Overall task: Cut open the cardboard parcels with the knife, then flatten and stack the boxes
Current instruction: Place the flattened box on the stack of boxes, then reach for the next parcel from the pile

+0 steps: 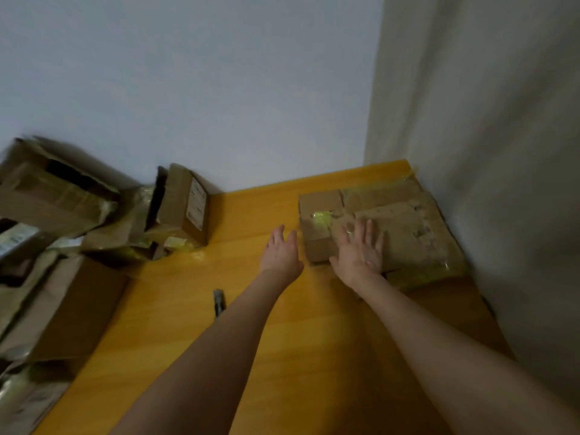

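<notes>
- My right grip [361, 251] lies open, palm down and fingers straight, pressing on the near-left part of the flattened stack [414, 221]. The stack sits at about 2 o'clock on the surface [314, 356], close to the curtain [486, 152].
- My left grip [281, 251] is open too, with relaxed fingers and nothing in it, just beside the stack at its 9 o'clock. I cannot tell whether it touches the surface.
- The knife [219, 302] lies on the surface at about 7 o'clock from my left grip.
- The parcels [62, 199] not yet flattened are heaped at 9 to 10 o'clock, and one labelled parcel [185, 208] stands on end at the heap's 3 o'clock side. Some gape open, but the blur hides which are sealed.
- Handling, as I judge it: flattened card is light and stiff across a panel but springs back at the folds, and the yellowish tape patches look slick. A flat palm over the creases should hold the stack better than a pinch at a corner.
- I would take the next parcel across two opposite walls, not by a loose flap, which could tear.
</notes>
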`<state>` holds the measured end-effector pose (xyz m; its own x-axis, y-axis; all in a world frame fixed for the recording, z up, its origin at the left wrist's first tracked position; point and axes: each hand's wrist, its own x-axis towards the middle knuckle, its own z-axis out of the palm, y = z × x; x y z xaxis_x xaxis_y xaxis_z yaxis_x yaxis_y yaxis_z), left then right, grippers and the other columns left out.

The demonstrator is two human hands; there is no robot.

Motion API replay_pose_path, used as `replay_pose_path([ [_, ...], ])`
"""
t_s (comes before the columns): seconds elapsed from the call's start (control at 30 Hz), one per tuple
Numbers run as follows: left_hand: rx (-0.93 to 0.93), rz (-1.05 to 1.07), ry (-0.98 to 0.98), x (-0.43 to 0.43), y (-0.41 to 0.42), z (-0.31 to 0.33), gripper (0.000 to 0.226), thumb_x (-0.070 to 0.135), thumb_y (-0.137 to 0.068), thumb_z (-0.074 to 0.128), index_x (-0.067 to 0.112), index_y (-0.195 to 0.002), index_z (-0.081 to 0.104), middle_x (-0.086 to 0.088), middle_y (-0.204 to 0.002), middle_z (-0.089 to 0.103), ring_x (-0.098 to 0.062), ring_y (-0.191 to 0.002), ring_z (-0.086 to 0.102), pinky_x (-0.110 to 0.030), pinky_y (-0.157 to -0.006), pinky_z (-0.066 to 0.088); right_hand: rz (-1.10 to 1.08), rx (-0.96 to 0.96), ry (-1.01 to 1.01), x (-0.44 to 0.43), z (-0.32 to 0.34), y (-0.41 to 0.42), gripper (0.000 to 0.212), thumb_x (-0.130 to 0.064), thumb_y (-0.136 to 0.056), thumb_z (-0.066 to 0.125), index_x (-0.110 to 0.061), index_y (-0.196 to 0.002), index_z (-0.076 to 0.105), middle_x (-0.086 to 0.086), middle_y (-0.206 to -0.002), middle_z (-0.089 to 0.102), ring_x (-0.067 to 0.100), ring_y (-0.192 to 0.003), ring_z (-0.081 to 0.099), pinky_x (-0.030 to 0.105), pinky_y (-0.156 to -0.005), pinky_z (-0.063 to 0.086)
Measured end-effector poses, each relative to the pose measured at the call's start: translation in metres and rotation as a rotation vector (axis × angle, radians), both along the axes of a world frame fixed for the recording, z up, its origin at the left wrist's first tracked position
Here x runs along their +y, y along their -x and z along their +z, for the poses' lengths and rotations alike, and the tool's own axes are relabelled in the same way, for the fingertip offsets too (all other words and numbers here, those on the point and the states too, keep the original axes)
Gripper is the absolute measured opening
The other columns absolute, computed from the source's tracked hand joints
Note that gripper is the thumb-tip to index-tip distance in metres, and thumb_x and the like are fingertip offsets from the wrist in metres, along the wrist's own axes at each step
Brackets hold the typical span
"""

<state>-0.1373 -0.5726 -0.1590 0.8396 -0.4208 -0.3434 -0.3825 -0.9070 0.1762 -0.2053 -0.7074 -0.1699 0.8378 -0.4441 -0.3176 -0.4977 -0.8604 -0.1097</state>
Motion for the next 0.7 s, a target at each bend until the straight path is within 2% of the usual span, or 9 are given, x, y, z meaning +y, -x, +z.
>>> replay_pose_path([
  [0.37, -0.064, 0.087, -0.024, 0.183, -0.018, 0.036, 0.063, 0.022, -0.094, 0.058, 0.013, -0.149, 0.026, -0.013, -0.158, 0.009, -0.029, -0.143, 0.025, -0.038, -0.107, 0.037, 0.182, -0.096, -0.114, 0.183, 0.034, -0.050, 0.069, -0.040, -0.096, 0.050, -0.023, -0.152, 0.015, 0.011, -0.160, -0.003, 0.033, -0.147, -0.010, 0.048, -0.120, 0.002],
  [0.57, -0.081, 0.050, 0.105, 0.294, -0.031, 0.041, 0.062, 0.021, -0.093, 0.058, 0.015, -0.148, 0.030, -0.010, -0.158, 0.011, -0.029, -0.142, 0.028, -0.038, -0.106, 0.040, 0.192, -0.102, -0.110, 0.309, 0.032, -0.067, 0.070, -0.035, -0.095, 0.053, -0.023, -0.152, 0.014, 0.011, -0.159, 0.001, 0.032, -0.148, -0.008, 0.048, -0.120, 0.002],
  [0.7, -0.184, -0.014, 0.229, 0.363, -0.042, 0.049, 0.057, 0.015, -0.091, 0.056, 0.014, -0.144, 0.037, -0.010, -0.153, 0.025, -0.027, -0.134, 0.039, -0.033, -0.100, 0.046, 0.180, -0.095, -0.126, 0.389, 0.034, -0.079, 0.071, -0.037, -0.095, 0.052, -0.023, -0.152, 0.013, 0.011, -0.159, 0.001, 0.031, -0.148, -0.007, 0.048, -0.120, 0.001],
])
